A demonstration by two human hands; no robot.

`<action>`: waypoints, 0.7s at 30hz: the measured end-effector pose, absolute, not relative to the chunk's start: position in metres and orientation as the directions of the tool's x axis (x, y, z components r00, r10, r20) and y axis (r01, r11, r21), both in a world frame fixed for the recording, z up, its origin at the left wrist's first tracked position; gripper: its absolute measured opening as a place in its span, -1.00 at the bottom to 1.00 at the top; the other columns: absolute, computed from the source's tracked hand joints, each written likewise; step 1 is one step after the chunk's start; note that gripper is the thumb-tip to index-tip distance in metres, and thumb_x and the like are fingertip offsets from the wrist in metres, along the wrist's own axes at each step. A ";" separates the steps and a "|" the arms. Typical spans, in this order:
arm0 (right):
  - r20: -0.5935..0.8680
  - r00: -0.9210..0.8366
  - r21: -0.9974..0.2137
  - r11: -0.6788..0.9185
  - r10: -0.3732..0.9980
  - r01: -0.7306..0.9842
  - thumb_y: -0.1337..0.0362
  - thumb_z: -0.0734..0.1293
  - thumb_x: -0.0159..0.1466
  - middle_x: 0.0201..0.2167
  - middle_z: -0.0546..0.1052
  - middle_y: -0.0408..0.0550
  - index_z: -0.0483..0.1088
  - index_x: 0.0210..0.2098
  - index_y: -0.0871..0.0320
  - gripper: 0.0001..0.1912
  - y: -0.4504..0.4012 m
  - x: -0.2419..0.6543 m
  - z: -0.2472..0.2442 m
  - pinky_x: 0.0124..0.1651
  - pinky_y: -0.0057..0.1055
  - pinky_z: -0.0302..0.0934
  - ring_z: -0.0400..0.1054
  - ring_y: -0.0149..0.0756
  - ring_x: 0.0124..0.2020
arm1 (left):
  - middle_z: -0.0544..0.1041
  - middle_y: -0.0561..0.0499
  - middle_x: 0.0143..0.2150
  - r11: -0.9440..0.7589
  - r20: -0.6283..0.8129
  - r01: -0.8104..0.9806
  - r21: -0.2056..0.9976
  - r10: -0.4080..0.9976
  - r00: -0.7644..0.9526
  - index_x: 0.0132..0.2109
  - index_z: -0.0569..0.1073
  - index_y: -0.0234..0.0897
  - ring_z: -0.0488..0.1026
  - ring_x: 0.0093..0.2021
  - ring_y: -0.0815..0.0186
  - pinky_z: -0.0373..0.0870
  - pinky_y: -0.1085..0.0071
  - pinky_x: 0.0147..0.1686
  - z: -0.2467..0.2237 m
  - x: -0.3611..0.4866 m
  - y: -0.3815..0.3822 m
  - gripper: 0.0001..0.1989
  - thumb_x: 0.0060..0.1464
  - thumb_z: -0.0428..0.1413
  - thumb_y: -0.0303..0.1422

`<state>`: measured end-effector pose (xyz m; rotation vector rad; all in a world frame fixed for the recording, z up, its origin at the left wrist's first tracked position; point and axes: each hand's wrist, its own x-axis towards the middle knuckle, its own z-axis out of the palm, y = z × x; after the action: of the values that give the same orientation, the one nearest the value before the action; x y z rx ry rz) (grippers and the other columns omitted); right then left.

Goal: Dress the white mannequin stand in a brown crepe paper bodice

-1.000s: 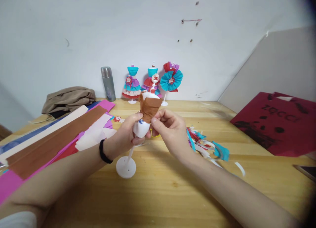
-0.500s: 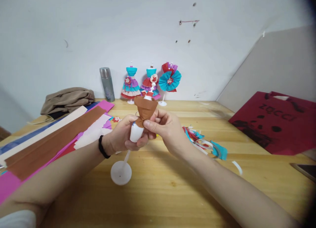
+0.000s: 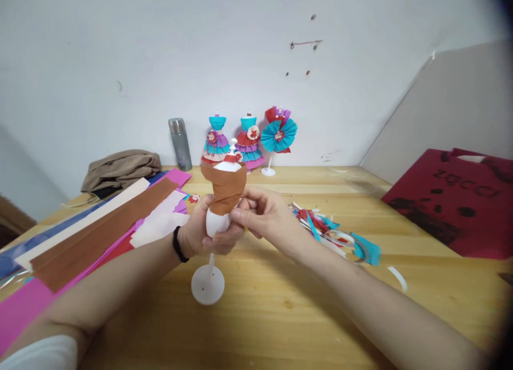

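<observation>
A small white dress form (image 3: 217, 223) on a thin stem with a round base (image 3: 207, 285) is wrapped round its torso in brown crepe paper (image 3: 229, 191). My left hand (image 3: 204, 232) is closed around the form's lower body, beneath the paper. At the paper's lower right edge, my right hand (image 3: 262, 212) is closed, thumb and fingers pinching the brown paper. A red band with a small flower circles the form's neck, which has a white knob on top.
Coloured paper strips (image 3: 104, 226) lie at left, near a brown cloth (image 3: 120, 170) and a flask (image 3: 180, 144). Three decorated forms (image 3: 250, 146) stand by the wall. Paper scraps (image 3: 320, 226), a tape roll (image 3: 360, 249) and a red bag (image 3: 452, 199) are at right.
The dress form has turned in my left hand and shows more of its front, with the brown paper looking wider. The whole view has shifted slightly.
</observation>
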<state>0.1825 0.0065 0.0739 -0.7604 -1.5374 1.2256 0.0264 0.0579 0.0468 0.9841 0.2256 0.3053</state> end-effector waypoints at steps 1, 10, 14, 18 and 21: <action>0.317 -0.327 -0.948 0.299 0.890 -0.107 0.21 0.47 0.06 -0.71 0.25 -0.37 0.41 -0.40 0.15 -0.79 0.006 0.182 0.074 -0.61 -0.55 -0.05 0.04 -0.59 -0.69 | 0.20 0.10 -0.80 0.523 -0.041 -0.157 0.837 0.347 0.937 -0.49 0.36 -0.24 -0.13 -0.91 0.52 -0.18 0.55 -0.91 0.045 0.027 0.058 -0.51 0.00 -0.03 0.12; 0.371 -0.068 -0.926 0.374 0.926 0.041 0.12 0.45 0.02 -0.65 0.21 -0.34 0.31 -0.44 0.14 -0.71 0.017 0.185 0.062 -0.53 -0.48 -0.04 0.12 -0.50 -0.62 | 0.43 0.03 -0.55 0.261 0.027 -0.366 0.893 0.781 0.624 -0.32 0.41 -0.32 0.21 -0.72 0.49 0.07 0.58 -0.76 0.043 0.045 0.060 -0.75 0.16 0.05 -0.20; 0.428 0.033 -0.893 0.418 0.903 0.167 0.14 0.42 0.05 -0.65 0.17 -0.32 0.27 -0.48 0.12 -0.73 0.023 0.191 0.060 -0.51 -0.45 -0.06 0.06 -0.48 -0.59 | 0.43 0.04 -0.50 0.172 0.035 -0.391 0.904 0.883 0.468 -0.19 0.38 -0.28 0.32 -0.65 0.39 0.26 0.48 -0.68 0.051 0.046 0.053 -0.63 0.24 -0.03 -0.03; 0.417 0.028 -0.899 0.408 0.908 0.158 0.13 0.42 0.07 -0.62 0.22 -0.29 0.33 -0.44 0.13 -0.76 0.025 0.192 0.059 -0.49 -0.44 -0.01 0.12 -0.45 -0.57 | 0.41 0.04 -0.50 -0.024 0.173 -0.348 0.937 0.899 0.402 -0.27 0.35 -0.27 0.36 -0.58 0.37 0.28 0.47 -0.63 0.049 0.047 0.042 -0.61 0.18 0.08 0.00; 0.426 -0.015 -0.902 0.426 0.904 0.061 0.14 0.44 0.06 -0.62 0.25 -0.29 0.34 -0.41 0.13 -0.75 0.023 0.191 0.061 -0.50 -0.46 0.02 0.14 -0.46 -0.59 | 0.39 0.08 -0.51 -0.113 0.237 -0.336 0.935 0.904 0.355 -0.30 0.34 -0.27 0.33 -0.60 0.42 0.22 0.52 -0.66 0.046 0.048 0.037 -0.61 0.11 0.18 -0.01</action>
<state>0.1907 0.0231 0.0613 -0.9204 -1.4325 0.8477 0.0481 0.0370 0.0458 1.2649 0.5971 1.1655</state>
